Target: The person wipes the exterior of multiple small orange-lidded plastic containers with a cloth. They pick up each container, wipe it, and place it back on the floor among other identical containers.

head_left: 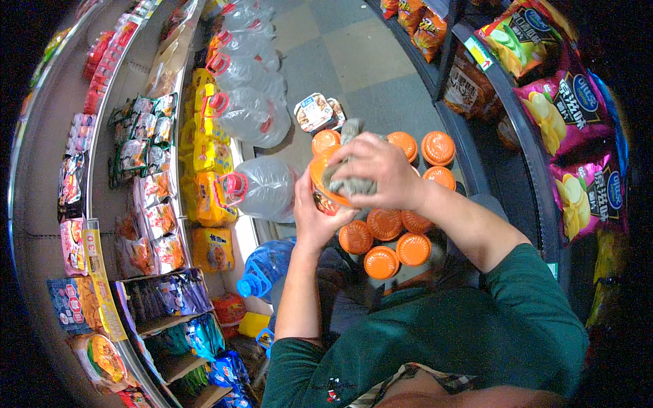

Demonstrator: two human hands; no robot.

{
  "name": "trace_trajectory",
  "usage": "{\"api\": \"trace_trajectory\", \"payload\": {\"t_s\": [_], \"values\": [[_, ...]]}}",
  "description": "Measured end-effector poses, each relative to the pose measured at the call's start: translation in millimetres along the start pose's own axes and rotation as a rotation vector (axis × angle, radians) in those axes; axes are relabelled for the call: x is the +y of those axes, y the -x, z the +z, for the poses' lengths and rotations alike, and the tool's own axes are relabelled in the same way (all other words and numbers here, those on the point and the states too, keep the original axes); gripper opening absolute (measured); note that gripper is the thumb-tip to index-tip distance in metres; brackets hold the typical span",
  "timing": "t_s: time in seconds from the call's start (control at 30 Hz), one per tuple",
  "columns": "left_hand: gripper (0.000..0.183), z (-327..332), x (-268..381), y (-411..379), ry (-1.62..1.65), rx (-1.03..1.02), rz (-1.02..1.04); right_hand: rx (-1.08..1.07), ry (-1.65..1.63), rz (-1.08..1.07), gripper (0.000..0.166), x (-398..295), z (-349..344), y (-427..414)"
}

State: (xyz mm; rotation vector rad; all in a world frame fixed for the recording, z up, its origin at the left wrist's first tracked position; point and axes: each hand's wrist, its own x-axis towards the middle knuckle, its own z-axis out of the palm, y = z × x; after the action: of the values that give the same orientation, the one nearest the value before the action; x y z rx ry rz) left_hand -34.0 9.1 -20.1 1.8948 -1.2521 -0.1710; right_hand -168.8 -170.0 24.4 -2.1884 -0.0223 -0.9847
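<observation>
My left hand (315, 217) grips the side of an orange-lidded tub (319, 167) with a printed label. A bunched grey cloth (359, 186) is in my right hand (385, 166), pressed against the tub's lid; part of the cloth sticks up behind the fingers. Several more orange-lidded tubs (383, 224) stand close together on the floor under and around my hands, some partly hidden by my right arm. Just past them sit rectangular packaged food boxes (312, 112) with printed tops.
Large clear bottles (262, 187) with red caps line the left shelf's foot, near a blue-capped bottle (268, 268). Yellow noodle packs (210, 148) and small snack packets (135, 148) fill the left shelves. Chip bags (576, 115) hang over the right shelf edge. Tiled floor (352, 56) runs ahead.
</observation>
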Motion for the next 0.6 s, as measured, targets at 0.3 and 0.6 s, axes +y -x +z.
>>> {"api": "trace_trajectory", "payload": {"t_s": [0.3,0.6], "values": [[0.116,5.6,8.8,-1.8,-0.304,-0.003,0.331,0.074,0.078,0.037,0.022,3.3,-10.8,4.5],[0.117,6.3,23.3,2.7,-0.273,-0.057,0.459,-0.058,-0.133,0.647,0.039,38.5,-16.8,4.1]]}}
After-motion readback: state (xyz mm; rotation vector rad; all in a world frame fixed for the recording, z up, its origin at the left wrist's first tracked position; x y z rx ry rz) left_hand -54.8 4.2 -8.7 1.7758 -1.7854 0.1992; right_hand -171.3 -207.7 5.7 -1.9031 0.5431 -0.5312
